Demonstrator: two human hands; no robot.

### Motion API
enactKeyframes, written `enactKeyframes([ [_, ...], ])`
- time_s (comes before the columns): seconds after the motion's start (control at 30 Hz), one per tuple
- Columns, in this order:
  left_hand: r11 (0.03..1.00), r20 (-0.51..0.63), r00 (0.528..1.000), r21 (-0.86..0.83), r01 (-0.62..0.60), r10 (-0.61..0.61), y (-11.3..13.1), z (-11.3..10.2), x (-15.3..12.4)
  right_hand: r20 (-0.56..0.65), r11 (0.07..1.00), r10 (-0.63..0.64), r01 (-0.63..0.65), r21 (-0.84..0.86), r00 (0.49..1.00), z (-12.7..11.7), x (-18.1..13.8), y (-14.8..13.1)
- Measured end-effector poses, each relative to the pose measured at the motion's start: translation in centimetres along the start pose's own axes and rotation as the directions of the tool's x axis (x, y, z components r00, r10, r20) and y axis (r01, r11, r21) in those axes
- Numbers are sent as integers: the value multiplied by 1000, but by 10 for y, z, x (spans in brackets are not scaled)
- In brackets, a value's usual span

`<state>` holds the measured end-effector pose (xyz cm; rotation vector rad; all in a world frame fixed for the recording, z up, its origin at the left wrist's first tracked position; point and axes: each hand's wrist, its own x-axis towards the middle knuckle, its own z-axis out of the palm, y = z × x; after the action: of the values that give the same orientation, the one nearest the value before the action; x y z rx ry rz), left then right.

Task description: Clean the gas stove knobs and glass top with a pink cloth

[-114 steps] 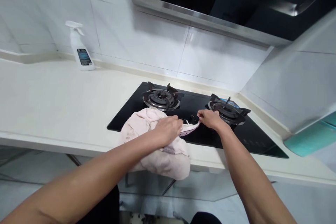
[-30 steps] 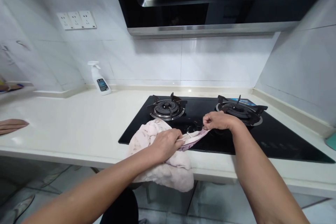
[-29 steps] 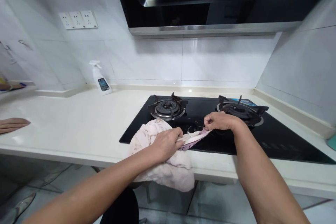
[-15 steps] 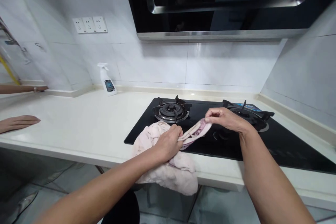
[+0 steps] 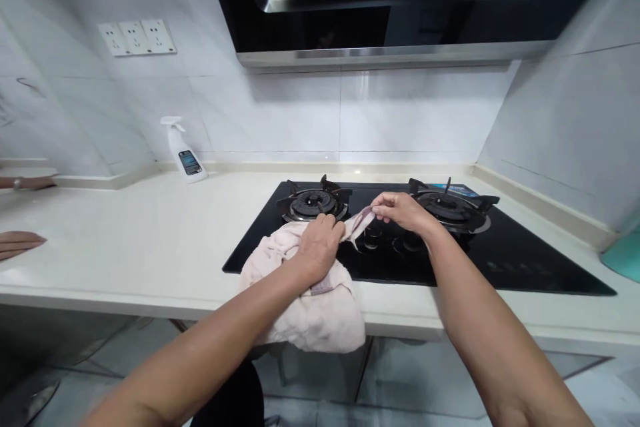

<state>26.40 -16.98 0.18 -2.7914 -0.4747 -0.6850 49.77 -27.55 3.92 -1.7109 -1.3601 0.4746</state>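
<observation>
A pale pink towel (image 5: 320,323) lies bunched over the front left corner of the black gas stove (image 5: 520,260) and hangs past the counter's edge. My left hand (image 5: 319,244) is closed on the towel, its fingers wrapped over the cloth. My right hand (image 5: 400,210) pinches a narrow, purple-patterned end of the same towel between thumb and fingers. That strip is stretched between both hands, just above the stove's knobs (image 5: 373,236). Behind my left hand sits the left burner (image 5: 314,203); the right burner (image 5: 450,207) is beyond my right wrist.
A white spray bottle (image 5: 187,159) stands on the white counter (image 5: 150,233) near the wall. At the far left another person's hand (image 5: 20,244) rests on the counter. A range hood (image 5: 400,57) hangs above. Something turquoise (image 5: 625,253) shows at the right edge.
My right hand has moved left, nearer my left hand, and the stretched strip is shorter and more gathered. The whole view has shifted to the right.
</observation>
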Motion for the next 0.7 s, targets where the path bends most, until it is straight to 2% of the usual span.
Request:
enactKeyframes([
  [0.2,979,60,997,-201,-26,38,1,-4,-8,98,998,24,-18,-58,995,1,2,7],
  [0.33,984,58,996,-171,-51,62,7,-11,-8,56,929,76,-50,-367,996,4,2,12],
  [0.4,987,45,994,-136,-90,97,10,-13,-7,52,884,86,-52,-465,995,7,2,13],
  [0.53,971,96,974,-141,-193,207,16,-14,-5,73,844,128,-70,-532,989,11,4,13],
  [0.7,963,163,965,-212,-167,204,31,-17,-3,88,803,160,-78,-591,983,13,3,8],
])
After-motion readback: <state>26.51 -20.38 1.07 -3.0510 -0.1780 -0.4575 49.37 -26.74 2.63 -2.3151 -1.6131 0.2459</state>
